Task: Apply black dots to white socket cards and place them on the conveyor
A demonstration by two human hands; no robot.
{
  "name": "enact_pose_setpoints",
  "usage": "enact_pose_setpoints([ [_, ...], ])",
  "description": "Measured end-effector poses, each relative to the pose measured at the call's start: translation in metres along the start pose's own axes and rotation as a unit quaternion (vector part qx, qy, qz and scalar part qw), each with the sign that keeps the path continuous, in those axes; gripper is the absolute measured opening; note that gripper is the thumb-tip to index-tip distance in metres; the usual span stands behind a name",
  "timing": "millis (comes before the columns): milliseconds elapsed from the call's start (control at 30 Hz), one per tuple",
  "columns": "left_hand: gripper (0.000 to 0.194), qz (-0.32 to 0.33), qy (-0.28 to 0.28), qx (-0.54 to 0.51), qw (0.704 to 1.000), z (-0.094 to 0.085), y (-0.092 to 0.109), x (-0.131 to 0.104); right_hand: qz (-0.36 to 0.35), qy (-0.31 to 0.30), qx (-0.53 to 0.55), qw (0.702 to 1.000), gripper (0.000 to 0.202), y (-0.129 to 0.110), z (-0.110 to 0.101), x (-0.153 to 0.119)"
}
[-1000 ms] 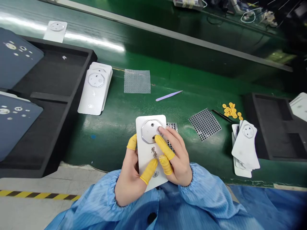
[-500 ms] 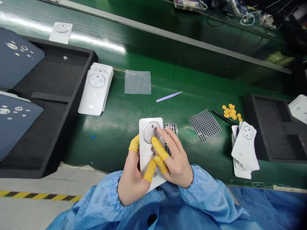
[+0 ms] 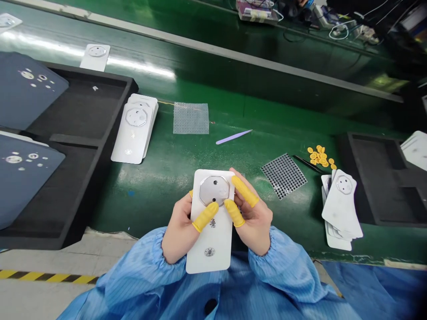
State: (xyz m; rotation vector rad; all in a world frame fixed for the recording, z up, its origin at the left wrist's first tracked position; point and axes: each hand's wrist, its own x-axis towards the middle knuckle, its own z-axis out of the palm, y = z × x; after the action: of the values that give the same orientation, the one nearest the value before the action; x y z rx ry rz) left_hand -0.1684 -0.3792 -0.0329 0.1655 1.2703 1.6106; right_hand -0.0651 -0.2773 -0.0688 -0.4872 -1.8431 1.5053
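Observation:
Between my hands is a white phone back cover (image 3: pixel 213 240) with an octagonal camera ring near its top and small dark printed marks below. My left hand (image 3: pixel 180 229) grips its left side, the yellow-cotted thumb lying across the front just under the ring. On the other side, my right hand (image 3: pixel 255 220) holds the right edge, with yellow finger cots on the thumb and index finger; the thumb touches the ring's lower right corner. Dark holes show inside the ring. Fingers behind the cover are mostly hidden.
Stacked white covers lie left (image 3: pixel 128 138) and right (image 3: pixel 342 204). Between them are a clear textured sheet (image 3: pixel 191 118), lilac tweezers (image 3: pixel 234 137), a black-dotted sheet (image 3: pixel 283 176), dark tweezers (image 3: pixel 308 164) and yellow finger cots (image 3: pixel 318 156). Black trays (image 3: pixel 96 106) (image 3: pixel 376 215) flank the bench.
My right hand has moved from the camera ring to the cover's right edge. The cover now faces me more fully, and the dotted sheet behind it is almost hidden.

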Motion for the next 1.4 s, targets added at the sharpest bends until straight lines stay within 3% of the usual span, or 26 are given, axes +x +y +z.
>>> enact_pose_setpoints([
  [500,0.018,0.034,0.093,0.077,0.992,0.001,0.005,-0.005,-0.019,-0.014,-0.044,0.999,0.057,-0.006,0.0,0.002],
  [733,0.025,0.037,0.103,0.083,0.991,-0.001,0.004,-0.001,-0.034,-0.04,-0.087,0.995,0.053,-0.007,0.005,-0.002],
  [867,0.033,-0.012,0.055,0.107,0.993,-0.022,0.012,0.017,-0.064,-0.107,-0.174,0.977,0.049,0.007,-0.012,0.037],
  [933,0.038,-0.03,0.041,0.149,0.988,-0.039,0.022,0.03,-0.114,-0.145,-0.28,0.942,0.044,0.025,-0.029,0.076],
  [1000,0.043,-0.001,0.036,0.22,0.975,-0.056,0.033,0.045,-0.148,-0.19,-0.374,0.896,0.038,0.048,-0.046,0.119],
  [1067,0.049,0.052,0.024,0.301,0.952,-0.073,0.041,0.057,-0.151,-0.226,-0.423,0.864,0.03,0.07,-0.059,0.156],
  [1167,0.054,0.135,0.024,0.429,0.893,-0.093,0.044,0.065,-0.158,-0.254,-0.431,0.852,0.017,0.089,-0.068,0.185],
  [1300,0.043,0.292,0.097,0.591,0.746,-0.105,0.029,0.053,-0.169,-0.275,-0.411,0.852,0.018,0.083,-0.066,0.182],
  [1400,0.03,0.341,0.067,0.644,0.682,-0.105,0.012,0.044,-0.144,-0.298,-0.376,0.866,0.033,0.067,-0.052,0.162],
])
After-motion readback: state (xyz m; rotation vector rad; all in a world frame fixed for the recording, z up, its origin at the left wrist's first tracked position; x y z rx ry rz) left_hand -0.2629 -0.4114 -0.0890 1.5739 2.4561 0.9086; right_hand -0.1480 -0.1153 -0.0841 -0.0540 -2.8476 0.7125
